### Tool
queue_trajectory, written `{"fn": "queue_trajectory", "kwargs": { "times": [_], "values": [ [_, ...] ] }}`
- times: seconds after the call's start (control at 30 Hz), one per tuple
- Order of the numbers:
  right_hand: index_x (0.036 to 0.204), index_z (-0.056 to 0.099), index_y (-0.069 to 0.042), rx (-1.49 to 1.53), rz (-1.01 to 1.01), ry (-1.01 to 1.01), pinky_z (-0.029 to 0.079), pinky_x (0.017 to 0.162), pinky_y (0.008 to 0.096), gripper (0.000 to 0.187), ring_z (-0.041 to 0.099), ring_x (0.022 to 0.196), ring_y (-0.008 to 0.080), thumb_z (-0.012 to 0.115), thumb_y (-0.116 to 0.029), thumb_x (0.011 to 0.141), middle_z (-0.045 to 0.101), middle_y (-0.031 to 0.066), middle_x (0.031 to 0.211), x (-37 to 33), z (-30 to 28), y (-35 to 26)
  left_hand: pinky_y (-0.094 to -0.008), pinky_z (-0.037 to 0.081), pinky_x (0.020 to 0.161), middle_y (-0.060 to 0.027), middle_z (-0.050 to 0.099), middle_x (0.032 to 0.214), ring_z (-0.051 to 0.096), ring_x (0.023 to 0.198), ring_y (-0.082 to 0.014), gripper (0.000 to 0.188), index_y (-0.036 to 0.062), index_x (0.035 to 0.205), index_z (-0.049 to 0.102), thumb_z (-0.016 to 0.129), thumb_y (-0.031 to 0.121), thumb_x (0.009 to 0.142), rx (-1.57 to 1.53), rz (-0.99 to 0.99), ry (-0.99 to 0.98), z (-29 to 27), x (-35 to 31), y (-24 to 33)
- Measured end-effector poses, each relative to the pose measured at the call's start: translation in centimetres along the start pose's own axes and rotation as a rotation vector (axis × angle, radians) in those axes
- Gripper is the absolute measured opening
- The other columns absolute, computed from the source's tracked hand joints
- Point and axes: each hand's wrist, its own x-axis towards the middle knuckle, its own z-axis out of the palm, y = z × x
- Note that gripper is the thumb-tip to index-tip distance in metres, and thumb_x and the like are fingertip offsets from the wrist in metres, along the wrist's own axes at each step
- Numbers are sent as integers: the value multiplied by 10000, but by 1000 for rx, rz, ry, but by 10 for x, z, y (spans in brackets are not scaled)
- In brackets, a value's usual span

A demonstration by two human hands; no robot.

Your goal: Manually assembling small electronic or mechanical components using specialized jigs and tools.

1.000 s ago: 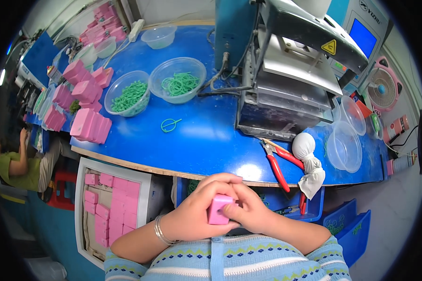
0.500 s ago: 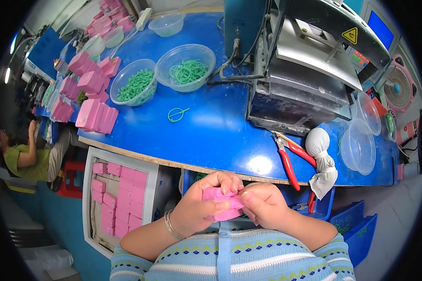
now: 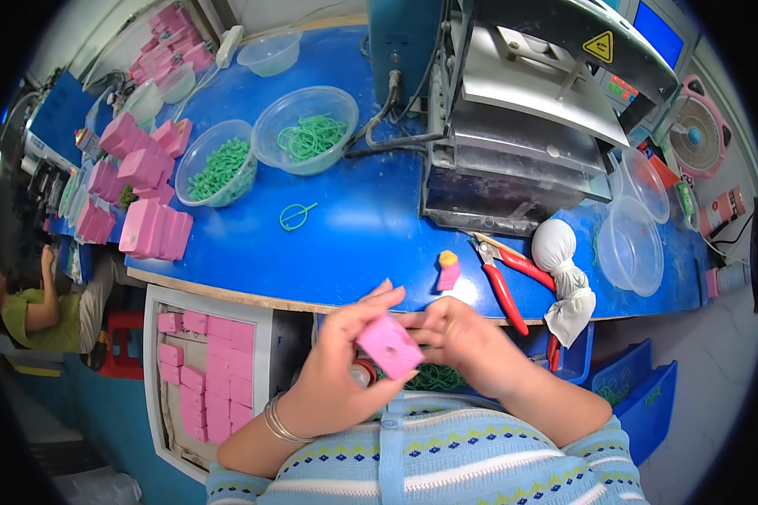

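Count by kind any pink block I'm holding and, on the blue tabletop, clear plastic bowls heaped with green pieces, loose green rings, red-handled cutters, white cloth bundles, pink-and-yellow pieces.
Held pink block: 1
Filled clear plastic bowls: 2
Loose green ring: 1
Red-handled cutters: 1
White cloth bundle: 1
Pink-and-yellow piece: 1
Total: 7

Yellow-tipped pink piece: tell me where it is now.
In the head view, a little right of centre, the piece lies on the blue table near its front edge, just left of the cutters.
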Motion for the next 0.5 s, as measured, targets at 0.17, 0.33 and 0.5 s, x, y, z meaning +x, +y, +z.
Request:
{"fn": "queue_trajectory", "kwargs": {
  "times": [0.17,0.33,0.5],
  "values": [
    [896,344,-98,-175,-10,-50,434,743,269,370,493,864,88,692,-177,801,478,38,889,2,14,-4,-493,246,1045,-265,380,1335,264,1298,-448,605,52,1159,346,718,7,685,97,202,-60,2,8,-3],
    [1102,394,-48,453,189,-39,438,756,265,345,518,858,97,559,-272,898,530,47,911,1,18,-33,-497,199,1064,-299,313,1366,234,1321,-413,657,62,1185,323,707,-39,662,-355,265,8,-1,-3,-9],
    [1040,507,-59,-423,-123,-240,465,642,320,260,577,729,220,496,-289,921,590,93,916,-9,2,-30,-439,208,1078,-248,271,1401,249,1329,-328,924,70,1347,197,794,174,650,-638,-76,-122,-6,-1,0]
  ]
}}
